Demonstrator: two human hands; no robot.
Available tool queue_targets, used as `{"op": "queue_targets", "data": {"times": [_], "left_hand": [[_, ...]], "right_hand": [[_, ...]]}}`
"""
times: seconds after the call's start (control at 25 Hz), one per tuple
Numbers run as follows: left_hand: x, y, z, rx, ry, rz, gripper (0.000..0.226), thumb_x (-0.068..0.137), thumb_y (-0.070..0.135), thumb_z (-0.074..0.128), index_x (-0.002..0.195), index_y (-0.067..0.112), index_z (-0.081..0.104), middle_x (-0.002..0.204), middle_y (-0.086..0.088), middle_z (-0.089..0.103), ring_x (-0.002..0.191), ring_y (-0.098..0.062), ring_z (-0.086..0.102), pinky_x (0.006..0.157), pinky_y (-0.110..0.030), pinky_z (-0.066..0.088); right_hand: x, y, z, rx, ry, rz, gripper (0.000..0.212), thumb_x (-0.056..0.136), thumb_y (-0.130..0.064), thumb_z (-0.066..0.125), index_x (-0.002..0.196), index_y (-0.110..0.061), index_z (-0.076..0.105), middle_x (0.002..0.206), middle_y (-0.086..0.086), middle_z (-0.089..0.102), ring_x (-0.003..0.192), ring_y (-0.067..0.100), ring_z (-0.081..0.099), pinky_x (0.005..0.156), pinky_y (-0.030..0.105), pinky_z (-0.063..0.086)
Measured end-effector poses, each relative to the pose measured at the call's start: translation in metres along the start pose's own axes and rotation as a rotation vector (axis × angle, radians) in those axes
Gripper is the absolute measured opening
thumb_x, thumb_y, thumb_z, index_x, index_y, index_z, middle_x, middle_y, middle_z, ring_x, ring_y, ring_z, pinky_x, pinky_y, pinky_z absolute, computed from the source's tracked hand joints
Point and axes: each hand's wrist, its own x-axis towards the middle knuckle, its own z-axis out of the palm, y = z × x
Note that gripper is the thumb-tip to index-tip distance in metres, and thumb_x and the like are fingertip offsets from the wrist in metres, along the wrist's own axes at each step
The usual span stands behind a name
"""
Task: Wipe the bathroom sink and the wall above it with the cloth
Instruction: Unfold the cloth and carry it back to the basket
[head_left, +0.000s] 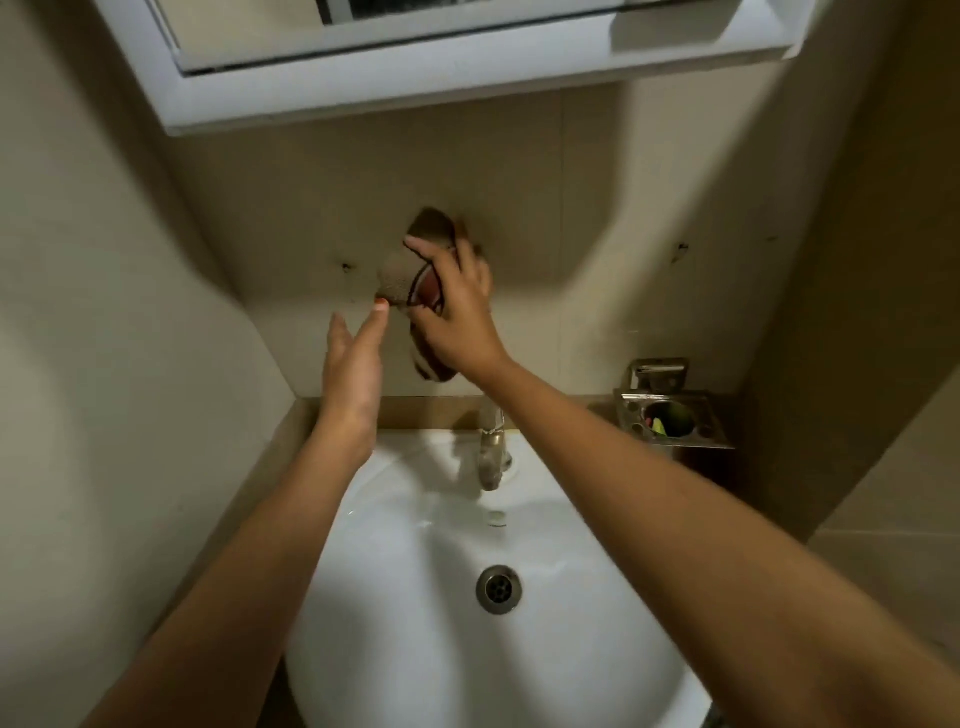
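A brown cloth (397, 278) with a red and white patterned side is pressed against the beige wall (545, 218) above the white sink (395, 597). My right hand (457, 317) holds the cloth flat on the wall, fingers spread over it. To its left my left hand (353, 364) is raised, fingers extended, and its fingertips touch the lower left edge of the cloth. Part of the cloth hangs below my right palm.
A metal tap (492, 447) stands at the back of the sink, above the drain (498, 590). A metal holder (672, 418) is fixed to the wall at right. A white mirror cabinet (415, 83) overhangs the wall. Side walls close in left and right.
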Motion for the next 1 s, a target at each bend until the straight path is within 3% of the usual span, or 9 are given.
{"op": "queue_targets", "data": {"times": [0.12, 0.28, 0.36, 0.44, 0.52, 0.64, 0.72, 0.88, 1.0], "left_hand": [[-0.045, 0.026, -0.009, -0.111, -0.062, -0.021, 0.029, 0.094, 0.036, 0.046, 0.111, 0.018, 0.063, 0.118, -0.009, 0.066, 0.115, -0.023, 0.059, 0.102, -0.039, 0.044], [-0.132, 0.076, -0.031, 0.096, -0.088, 0.251, 0.010, 0.089, 0.029, 0.057, 0.094, 0.023, 0.063, 0.079, 0.011, 0.073, 0.076, -0.002, 0.069, 0.063, -0.010, 0.051], [-0.171, 0.109, -0.042, 0.270, -0.210, 0.352, 0.034, 0.073, 0.027, 0.074, 0.103, 0.023, 0.057, 0.083, 0.016, 0.070, 0.075, 0.005, 0.066, 0.065, -0.006, 0.049], [-0.205, 0.150, -0.045, 0.464, -0.296, 0.375, 0.071, 0.057, 0.028, 0.086, 0.118, 0.022, 0.051, 0.104, 0.011, 0.065, 0.092, 0.002, 0.064, 0.083, -0.015, 0.048], [-0.232, 0.192, -0.043, 0.554, -0.203, 0.454, 0.056, 0.065, 0.026, 0.081, 0.114, 0.031, 0.053, 0.101, 0.012, 0.063, 0.085, 0.005, 0.061, 0.082, -0.019, 0.045], [-0.261, 0.249, -0.035, 0.550, -0.035, 0.569, 0.019, 0.085, 0.026, 0.062, 0.091, 0.044, 0.059, 0.090, 0.019, 0.066, 0.080, 0.010, 0.062, 0.073, -0.016, 0.046], [-0.273, 0.276, -0.023, 0.494, 0.060, 0.572, 0.021, 0.091, 0.023, 0.055, 0.084, 0.042, 0.063, 0.085, 0.017, 0.068, 0.080, 0.003, 0.064, 0.071, -0.018, 0.049], [-0.279, 0.317, 0.006, 0.205, 0.299, 0.510, 0.023, 0.093, 0.020, 0.050, 0.082, 0.033, 0.065, 0.080, 0.012, 0.071, 0.074, -0.003, 0.067, 0.058, -0.016, 0.050], [-0.275, 0.339, 0.013, -0.010, 0.434, 0.402, 0.017, 0.097, 0.019, 0.045, 0.102, 0.017, 0.061, 0.101, -0.006, 0.067, 0.087, -0.020, 0.064, 0.075, -0.030, 0.051]], "right_hand": [[-0.040, -0.048, 0.000, 0.674, 0.027, 0.325, 0.051, 0.084, -0.014, 0.068, 0.131, -0.022, 0.050, 0.146, 0.016, 0.024, 0.132, 0.029, 0.034, 0.109, 0.043, 0.035], [-0.085, -0.130, -0.034, 1.295, -0.178, 0.509, 0.054, 0.084, -0.018, 0.069, 0.132, -0.014, 0.046, 0.120, 0.017, 0.055, 0.102, 0.028, 0.062, 0.089, 0.039, 0.052], [-0.097, -0.172, -0.063, 1.417, -0.250, 0.534, 0.060, 0.082, -0.019, 0.070, 0.134, -0.008, 0.042, 0.099, 0.012, 0.057, 0.087, 0.024, 0.061, 0.083, 0.037, 0.052], [-0.102, -0.214, -0.102, 1.501, -0.351, 0.565, 0.051, 0.081, -0.021, 0.070, 0.124, -0.004, 0.050, 0.090, 0.011, 0.053, 0.080, 0.022, 0.057, 0.083, 0.036, 0.049], [-0.103, -0.253, -0.142, 1.559, -0.476, 0.541, 0.023, 0.084, -0.026, 0.063, 0.097, -0.007, 0.061, 0.080, 0.008, 0.053, 0.073, 0.020, 0.056, 0.078, 0.034, 0.049], [-0.103, -0.294, -0.188, 1.557, -0.629, 0.500, 0.025, 0.087, -0.034, 0.055, 0.079, -0.011, 0.060, 0.077, 0.007, 0.058, 0.080, 0.023, 0.059, 0.092, 0.041, 0.044], [-0.103, -0.313, -0.209, 1.492, -0.689, 0.481, 0.032, 0.086, -0.041, 0.057, 0.092, -0.010, 0.064, 0.093, 0.011, 0.064, 0.102, 0.030, 0.058, 0.104, 0.054, 0.034], [-0.101, -0.319, -0.240, 1.197, -0.775, 0.400, 0.060, 0.076, -0.056, 0.066, 0.124, -0.020, 0.058, 0.117, 0.007, 0.065, 0.112, 0.030, 0.058, 0.092, 0.054, 0.045], [-0.100, -0.305, -0.254, 0.734, -0.737, 0.294, 0.074, 0.073, -0.052, 0.072, 0.134, -0.030, 0.037, 0.126, 0.000, 0.053, 0.114, 0.022, 0.048, 0.091, 0.052, 0.037]]}}
